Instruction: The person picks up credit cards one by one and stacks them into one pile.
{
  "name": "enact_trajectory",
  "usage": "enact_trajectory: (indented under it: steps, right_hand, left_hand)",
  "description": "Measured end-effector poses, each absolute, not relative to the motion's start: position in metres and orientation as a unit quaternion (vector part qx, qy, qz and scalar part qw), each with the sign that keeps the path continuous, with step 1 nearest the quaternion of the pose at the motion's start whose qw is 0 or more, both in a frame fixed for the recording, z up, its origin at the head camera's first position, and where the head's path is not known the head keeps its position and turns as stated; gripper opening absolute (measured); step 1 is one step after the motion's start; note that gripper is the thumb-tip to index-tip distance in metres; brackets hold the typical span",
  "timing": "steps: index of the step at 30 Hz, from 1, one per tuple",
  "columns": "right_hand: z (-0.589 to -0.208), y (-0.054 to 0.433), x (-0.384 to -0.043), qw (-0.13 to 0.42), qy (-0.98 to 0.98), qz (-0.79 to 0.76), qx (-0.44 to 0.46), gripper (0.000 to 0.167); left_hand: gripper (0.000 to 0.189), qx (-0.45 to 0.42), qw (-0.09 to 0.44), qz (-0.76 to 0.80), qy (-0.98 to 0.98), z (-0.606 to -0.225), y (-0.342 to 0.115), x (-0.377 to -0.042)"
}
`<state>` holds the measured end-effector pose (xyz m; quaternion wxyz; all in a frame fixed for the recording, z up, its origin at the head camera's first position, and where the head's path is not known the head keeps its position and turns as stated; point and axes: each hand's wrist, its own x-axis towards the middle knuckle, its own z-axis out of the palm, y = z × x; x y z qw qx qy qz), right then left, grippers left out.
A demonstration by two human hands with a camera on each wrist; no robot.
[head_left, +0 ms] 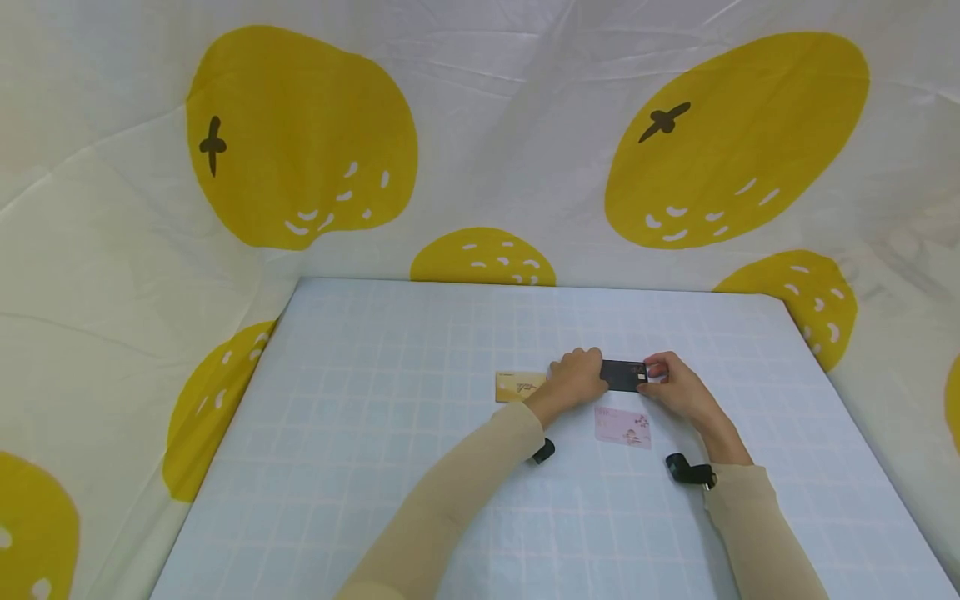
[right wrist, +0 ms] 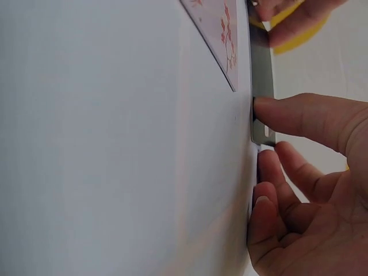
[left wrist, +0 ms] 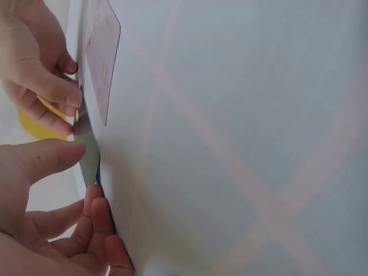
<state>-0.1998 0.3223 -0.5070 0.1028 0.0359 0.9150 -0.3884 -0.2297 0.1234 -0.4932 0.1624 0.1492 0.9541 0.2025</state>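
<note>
A black bank card with a small chip near its right end lies between the two hands in the head view. My left hand pinches its left end, and my right hand pinches the right end between thumb and fingers. Seen from the right wrist, the thumb presses on the card's face. Whether the card is fully down on the table cannot be told. Just below it, nearer me, is a pink card with a flower print. A gold card lies to the left, partly hidden behind my left hand.
The table has a pale blue checked cover. Behind it and at the sides hangs a white cloth printed with yellow fruit. A black wrist camera sticks out by the right sleeve, another under the left forearm.
</note>
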Motion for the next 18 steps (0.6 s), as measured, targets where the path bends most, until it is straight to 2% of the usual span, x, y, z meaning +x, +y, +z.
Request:
enact_trajectory:
  steps: [6, 18]
  right_hand:
    - [-0.5052, 0.3211, -0.1994, 0.109, 0.913, -0.39, 0.05, 0.052]
    - [-0.5047, 0.319, -0.1975, 0.08, 0.918, -0.384, 0.061, 0.044]
  left_hand:
    - [0.026, 0.136, 0.165, 0.265, 0.94, -0.494, 0.1189, -0.2296]
    - [0.042, 0.106, 0.179, 0.341, 0.917, -0.4954, 0.114, -0.2297]
